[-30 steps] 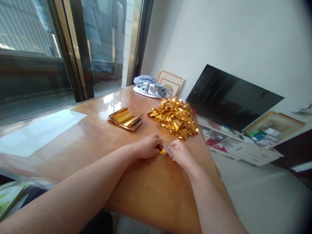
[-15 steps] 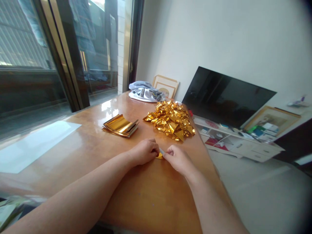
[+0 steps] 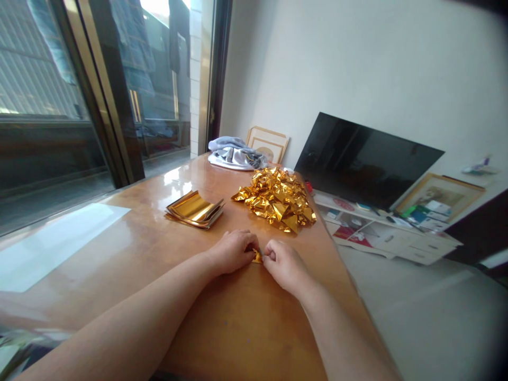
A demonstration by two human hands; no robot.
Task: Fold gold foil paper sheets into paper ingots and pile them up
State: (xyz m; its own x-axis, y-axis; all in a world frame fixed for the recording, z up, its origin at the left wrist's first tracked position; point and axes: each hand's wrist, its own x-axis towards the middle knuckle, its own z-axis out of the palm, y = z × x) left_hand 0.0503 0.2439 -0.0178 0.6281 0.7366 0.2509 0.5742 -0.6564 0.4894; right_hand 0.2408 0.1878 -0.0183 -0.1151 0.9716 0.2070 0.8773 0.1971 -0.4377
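Close together on the wooden table point(image 3: 254, 312), both my hands pinch one small piece of gold foil paper point(image 3: 257, 257). My left hand point(image 3: 234, 251) has its curled fingers on the piece's left side. At its right edge, my right hand point(image 3: 283, 264) closes thumb against fingers. Most of the piece is hidden by the fingers, so its exact shape is unclear. Beyond my left hand lies a stack of curled gold foil sheets point(image 3: 194, 208). Past my right hand rises a heap of folded gold foil pieces point(image 3: 278, 198).
A pale sheet point(image 3: 67, 243) lies at the table's left. Folded cloth point(image 3: 234, 152) and a framed picture point(image 3: 270, 143) are at the far end. Right of the table stand a television point(image 3: 365, 159) and a low white cabinet point(image 3: 391, 238). Sliding glass doors point(image 3: 103, 95) are at the left.
My right fingers have closed in nearer to my left hand, and less of the foil piece shows between them. The whole view has shifted slightly downward in the frame.
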